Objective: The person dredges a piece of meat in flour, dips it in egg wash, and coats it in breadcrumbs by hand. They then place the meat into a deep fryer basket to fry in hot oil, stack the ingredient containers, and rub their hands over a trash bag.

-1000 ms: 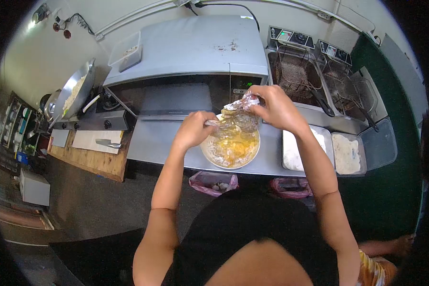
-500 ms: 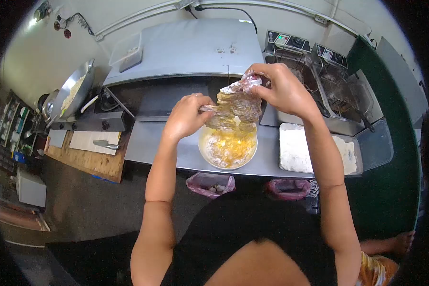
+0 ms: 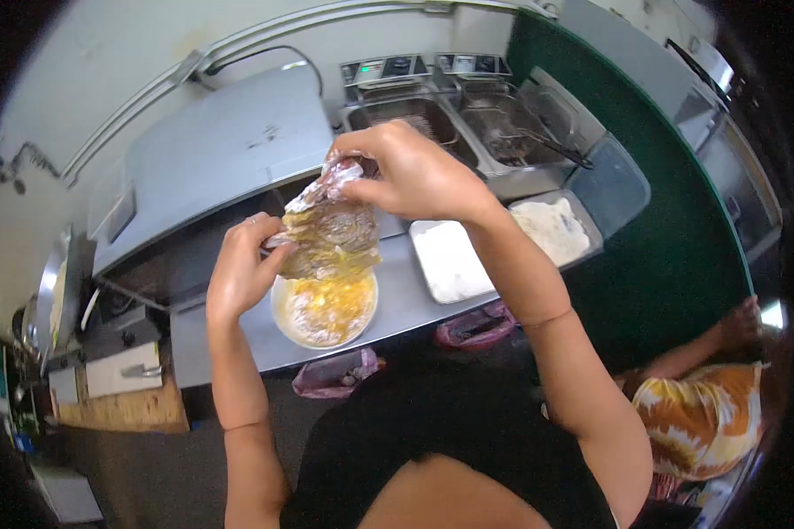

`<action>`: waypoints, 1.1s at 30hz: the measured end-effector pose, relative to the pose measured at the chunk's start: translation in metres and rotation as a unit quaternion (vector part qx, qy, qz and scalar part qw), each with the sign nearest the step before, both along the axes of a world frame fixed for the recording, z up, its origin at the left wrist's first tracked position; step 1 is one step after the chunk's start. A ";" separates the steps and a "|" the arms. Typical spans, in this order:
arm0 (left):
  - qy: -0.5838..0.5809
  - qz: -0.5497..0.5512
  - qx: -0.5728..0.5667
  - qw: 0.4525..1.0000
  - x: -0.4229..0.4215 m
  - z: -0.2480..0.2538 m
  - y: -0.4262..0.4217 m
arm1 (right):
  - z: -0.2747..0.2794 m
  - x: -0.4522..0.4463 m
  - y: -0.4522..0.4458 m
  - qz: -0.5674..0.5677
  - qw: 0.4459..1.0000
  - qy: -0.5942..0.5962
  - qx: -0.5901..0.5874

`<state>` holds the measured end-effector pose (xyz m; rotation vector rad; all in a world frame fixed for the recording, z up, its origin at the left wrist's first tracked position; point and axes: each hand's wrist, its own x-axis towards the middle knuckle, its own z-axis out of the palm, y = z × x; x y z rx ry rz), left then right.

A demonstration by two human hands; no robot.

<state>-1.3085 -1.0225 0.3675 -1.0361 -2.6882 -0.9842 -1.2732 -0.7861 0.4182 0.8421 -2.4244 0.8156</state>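
A flat, wet piece of meat (image 3: pixel 333 234) hangs over a round bowl (image 3: pixel 279 316) of yellow egg mixture dotted with white powder. My left hand (image 3: pixel 243 269) pinches its left edge between thumb and fingers. At the upper right, my right hand (image 3: pixel 406 176) is closed on the top end, where white powder and reddish flesh show. The meat's lower edge hangs just above the egg; I cannot tell whether it touches.
A white tray of powder (image 3: pixel 450 263) and a clear bin of coarse powder (image 3: pixel 551 231) stand to the right. Behind are two fryers (image 3: pixel 503 123). A knife (image 3: pixel 141 371) lies on a board at left. Another person's patterned garment (image 3: pixel 697 414) shows at right. Pink bags (image 3: pixel 335 375) hang below.
The view has swung to the right, so the counter, bowl and trays appear farther left. Both hands still hold the meat over the bowl. More of the other person shows at right.
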 end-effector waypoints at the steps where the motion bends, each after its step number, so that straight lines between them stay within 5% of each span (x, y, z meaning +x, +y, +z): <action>1: 0.002 -0.012 -0.004 1.000 0.000 0.002 0.010 | -0.001 0.005 0.009 -0.008 1.000 0.002 -0.009; 9: 0.070 -0.165 0.036 0.983 -0.005 0.007 0.132 | 0.016 0.058 0.106 -0.142 0.986 -0.080 -0.036; 19: 0.051 -0.282 0.079 0.955 0.002 -0.046 0.342 | -0.008 0.117 0.240 -0.374 0.921 -0.091 -0.057; 33: -0.019 -0.280 -0.035 0.959 0.000 -0.120 0.477 | -0.085 0.141 0.343 -0.475 0.857 -0.142 -0.140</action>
